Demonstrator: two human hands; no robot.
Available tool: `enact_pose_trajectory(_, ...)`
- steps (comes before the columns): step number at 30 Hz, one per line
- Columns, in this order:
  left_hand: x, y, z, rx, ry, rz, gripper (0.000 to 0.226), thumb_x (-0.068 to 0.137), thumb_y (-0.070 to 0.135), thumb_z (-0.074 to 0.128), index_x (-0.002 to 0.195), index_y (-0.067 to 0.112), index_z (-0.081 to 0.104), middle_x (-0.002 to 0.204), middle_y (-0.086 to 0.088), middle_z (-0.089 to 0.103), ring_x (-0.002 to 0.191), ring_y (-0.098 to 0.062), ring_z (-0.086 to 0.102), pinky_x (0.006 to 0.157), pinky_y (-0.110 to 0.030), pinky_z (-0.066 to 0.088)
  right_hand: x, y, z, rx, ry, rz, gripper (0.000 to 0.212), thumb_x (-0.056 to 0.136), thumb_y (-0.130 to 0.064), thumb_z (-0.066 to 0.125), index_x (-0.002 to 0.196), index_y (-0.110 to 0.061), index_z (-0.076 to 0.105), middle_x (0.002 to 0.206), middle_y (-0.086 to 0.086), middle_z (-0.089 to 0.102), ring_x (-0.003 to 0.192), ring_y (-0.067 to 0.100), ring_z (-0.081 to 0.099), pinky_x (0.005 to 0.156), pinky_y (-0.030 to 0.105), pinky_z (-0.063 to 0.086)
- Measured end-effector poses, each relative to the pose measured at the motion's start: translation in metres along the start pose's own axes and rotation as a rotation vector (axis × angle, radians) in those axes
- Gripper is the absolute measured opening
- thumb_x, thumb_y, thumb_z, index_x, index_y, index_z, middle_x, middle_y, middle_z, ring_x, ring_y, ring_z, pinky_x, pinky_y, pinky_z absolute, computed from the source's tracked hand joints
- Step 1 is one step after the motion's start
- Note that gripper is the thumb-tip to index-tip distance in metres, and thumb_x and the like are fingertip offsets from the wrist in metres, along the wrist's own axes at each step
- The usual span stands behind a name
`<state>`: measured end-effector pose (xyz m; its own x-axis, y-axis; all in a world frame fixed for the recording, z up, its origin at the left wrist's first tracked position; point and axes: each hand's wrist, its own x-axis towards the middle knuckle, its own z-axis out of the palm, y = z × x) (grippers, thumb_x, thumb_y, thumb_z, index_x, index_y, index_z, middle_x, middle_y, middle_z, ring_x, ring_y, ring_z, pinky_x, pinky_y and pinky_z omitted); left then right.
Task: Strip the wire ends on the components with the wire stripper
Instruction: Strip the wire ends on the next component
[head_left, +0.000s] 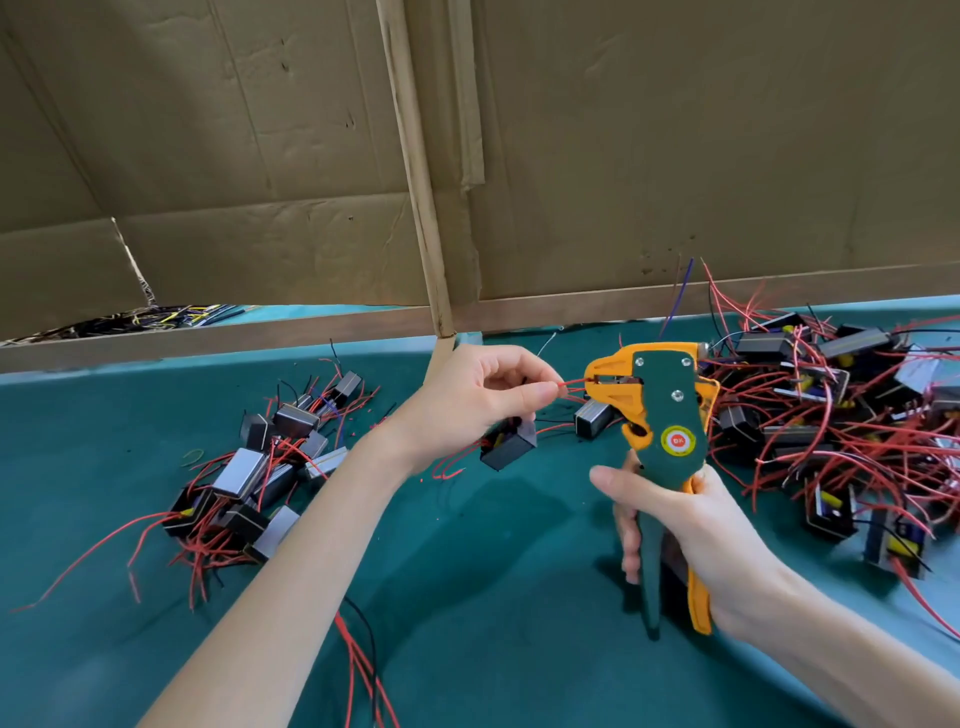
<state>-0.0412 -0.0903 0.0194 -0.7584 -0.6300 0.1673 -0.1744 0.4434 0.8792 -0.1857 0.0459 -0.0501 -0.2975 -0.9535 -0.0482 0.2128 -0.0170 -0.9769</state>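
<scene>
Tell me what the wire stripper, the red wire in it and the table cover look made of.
The wire stripper: matte green and orange plastic shells, by the moulded look; its bright screws look like metal. The red wire: smooth flexible insulation, probably plastic; it curves freely. The table cover: teal cloth, perhaps felt; dull, no glare.

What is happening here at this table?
A person is stripping wire ends. The right hand grips the handles of a green and orange wire stripper, held upright. The left hand pinches a red wire whose end is in the stripper's head. A black component is just below that hand. More components lie in a pile on the left and a bigger pile on the right of the green table.
</scene>
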Motion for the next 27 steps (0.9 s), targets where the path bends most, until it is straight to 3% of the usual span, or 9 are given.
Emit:
enact_pose_trajectory(3, 0.002, -0.003, -0.001, 0.036, 0.052, -0.016, 0.005, 0.09, 0.012, 0.064, 0.086, 0.013, 0.068, 0.075, -0.003, 0.064, 0.074, -0.017, 0.057, 0.074, -0.026, 0.045, 0.005, -0.003, -0.002, 0.155, -0.109, 0.008, 0.008, 0.072, -0.016, 0.072, 0.075, -0.009, 0.07, 0.071, 0.021, 0.063, 0.063, 0.036, 0.065, 0.062, 0.044, 0.058)
enact_pose_trajectory(6, 0.006, -0.006, -0.004, 0.034, 0.153, 0.01, 0.007, 0.089, 0.012, 0.066, 0.084, 0.016, 0.069, 0.08, -0.009, 0.066, 0.072, -0.011, 0.053, 0.07, -0.02, 0.043, 0.01, -0.004, -0.009, 0.219, -0.065, -0.004, 0.018, 0.068, -0.018, 0.069, 0.079, -0.004, 0.068, 0.076, 0.025, 0.065, 0.067, 0.037, 0.067, 0.063, 0.046, 0.059)
enact_pose_trajectory(8, 0.01, -0.005, -0.004, -0.024, 0.241, 0.02, 0.01, 0.089, 0.011, 0.066, 0.082, 0.018, 0.069, 0.075, -0.002, 0.062, 0.061, -0.004, 0.05, 0.061, -0.015, 0.042, 0.014, -0.008, -0.013, 0.247, -0.024, -0.022, 0.02, 0.071, -0.017, 0.064, 0.083, -0.001, 0.063, 0.076, 0.025, 0.064, 0.067, 0.037, 0.067, 0.061, 0.045, 0.058)
enact_pose_trajectory(13, 0.039, 0.005, 0.016, -0.368, 0.396, -0.043, 0.007, 0.088, 0.003, 0.064, 0.083, 0.008, 0.065, 0.071, -0.001, 0.06, 0.059, -0.008, 0.055, 0.058, -0.019, 0.052, 0.02, -0.012, -0.023, 0.26, 0.069, -0.071, 0.022, 0.074, -0.017, 0.061, 0.089, -0.002, 0.058, 0.077, 0.023, 0.067, 0.069, 0.037, 0.069, 0.065, 0.049, 0.061)
enact_pose_trajectory(20, 0.085, 0.011, 0.06, -1.059, 0.366, -0.27, 0.012, 0.093, -0.009, 0.049, 0.084, -0.002, 0.053, 0.079, -0.018, 0.057, 0.07, -0.023, 0.061, 0.07, -0.029, 0.058, 0.024, -0.008, -0.028, 0.286, 0.11, -0.101, 0.016, 0.077, -0.015, 0.06, 0.09, -0.005, 0.059, 0.076, 0.022, 0.068, 0.068, 0.036, 0.07, 0.063, 0.045, 0.06)
enact_pose_trajectory(23, 0.083, 0.006, 0.066, -1.05, 0.312, -0.365, 0.009, 0.096, -0.009, 0.042, 0.102, -0.009, 0.049, 0.097, -0.028, 0.057, 0.081, -0.032, 0.061, 0.079, -0.037, 0.056, 0.026, -0.007, -0.029, 0.299, 0.118, -0.09, 0.01, 0.083, -0.012, 0.058, 0.09, -0.005, 0.058, 0.075, 0.021, 0.068, 0.068, 0.036, 0.069, 0.061, 0.044, 0.06)
enact_pose_trajectory(25, 0.076, 0.002, 0.063, -0.954, 0.249, -0.4, 0.033, 0.098, -0.006, 0.04, 0.13, -0.012, 0.032, 0.119, -0.037, 0.051, 0.095, -0.042, 0.062, 0.082, -0.041, 0.056, 0.026, -0.007, -0.029, 0.302, 0.124, -0.08, 0.006, 0.086, -0.01, 0.057, 0.089, -0.005, 0.059, 0.075, 0.021, 0.068, 0.068, 0.036, 0.069, 0.062, 0.045, 0.06)
enact_pose_trajectory(27, 0.063, -0.001, 0.05, -0.831, 0.187, -0.391, 0.056, 0.098, -0.002, 0.041, 0.145, -0.002, 0.01, 0.126, -0.04, 0.047, 0.095, -0.044, 0.063, 0.087, -0.043, 0.054, 0.026, -0.005, -0.029, 0.304, 0.128, -0.074, 0.006, 0.089, -0.008, 0.055, 0.087, -0.005, 0.06, 0.076, 0.022, 0.068, 0.068, 0.037, 0.069, 0.062, 0.045, 0.06)
